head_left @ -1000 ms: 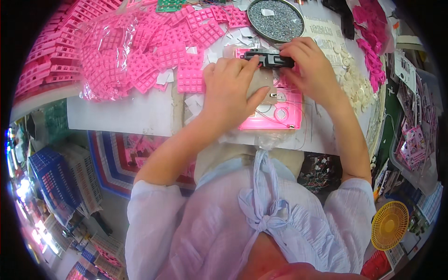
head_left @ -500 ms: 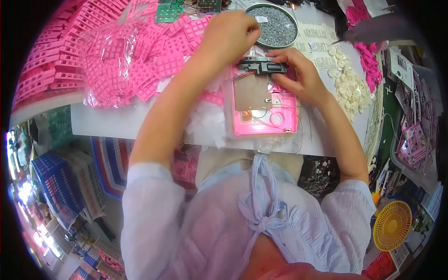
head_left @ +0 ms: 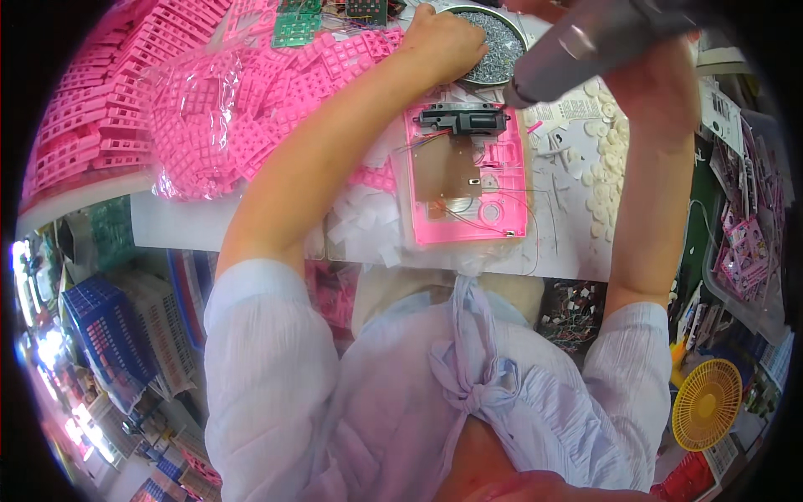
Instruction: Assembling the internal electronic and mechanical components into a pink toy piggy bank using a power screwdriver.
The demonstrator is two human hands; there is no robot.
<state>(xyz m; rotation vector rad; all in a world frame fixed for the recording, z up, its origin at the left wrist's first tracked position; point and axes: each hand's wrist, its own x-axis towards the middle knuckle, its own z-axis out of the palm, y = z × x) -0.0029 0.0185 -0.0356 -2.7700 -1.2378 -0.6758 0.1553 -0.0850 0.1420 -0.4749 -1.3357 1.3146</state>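
Note:
My left hand (head_left: 445, 43) is at the rim of a round tin (head_left: 524, 33) of small grey screws (head_left: 497, 52). Its fingers curl inward, and what they pinch, if anything, is hidden. My right hand (head_left: 657, 79) wraps around a dark grey electric screwdriver (head_left: 577, 52), which partly covers it. The tool's nose points down-left, close to the upper right corner of a pink plastic housing (head_left: 425, 227). In that housing lie a black plastic mechanism (head_left: 478, 122) along the top, a brown board (head_left: 443, 171) and thin wires.
Pink button frames (head_left: 276, 125) heap up at left, some in a clear bag (head_left: 188, 125). Green circuit boards (head_left: 297, 23) lie behind them. Cream round parts (head_left: 604, 171) spread at right. White paper bits (head_left: 364, 226) sit left of the housing. A yellow basket (head_left: 707, 403) stands lower right.
My right hand has left the black mechanism and taken hold of the screwdriver, bringing it left towards the housing. My left hand has moved slightly right and up, onto the screw tin.

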